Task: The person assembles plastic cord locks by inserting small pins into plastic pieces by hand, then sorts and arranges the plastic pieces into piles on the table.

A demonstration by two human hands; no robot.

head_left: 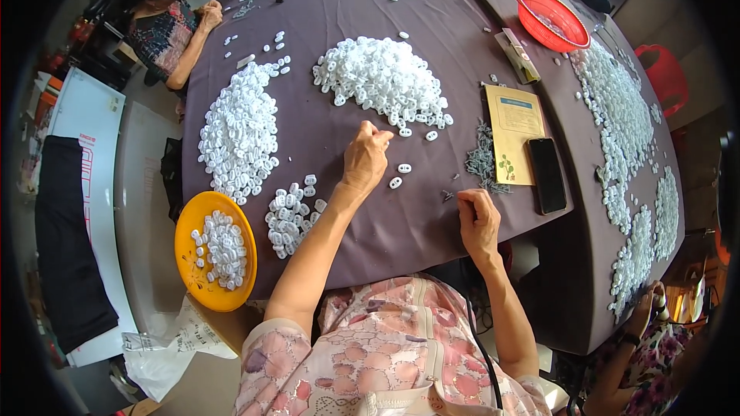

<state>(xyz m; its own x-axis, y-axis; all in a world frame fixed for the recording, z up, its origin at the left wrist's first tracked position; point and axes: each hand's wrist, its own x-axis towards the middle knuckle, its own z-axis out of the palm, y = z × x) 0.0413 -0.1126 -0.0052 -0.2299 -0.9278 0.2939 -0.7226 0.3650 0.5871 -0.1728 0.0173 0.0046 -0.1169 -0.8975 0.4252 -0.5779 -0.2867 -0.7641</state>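
My left hand (366,156) is closed at the near edge of a big heap of small white two-holed plastic pieces (378,77). Its fingertips are pressed together, and what they hold, if anything, is hidden. Two loose white two-holed pieces (400,176) lie to the right of that hand. Near the table's front edge, my right hand (479,219) is curled with thumb and fingers together; I cannot make out anything in it. Beside it lies a small pile of thin grey plastic bits (484,158), with a few strays close to the fingers.
More white pieces form a long heap (240,135) at left and fill part of a yellow plate (185,239). A kraft paper packet (512,119) and black phone (546,177) lie right. Beyond stands a red basket (532,23). Other people sit at far left and lower right.
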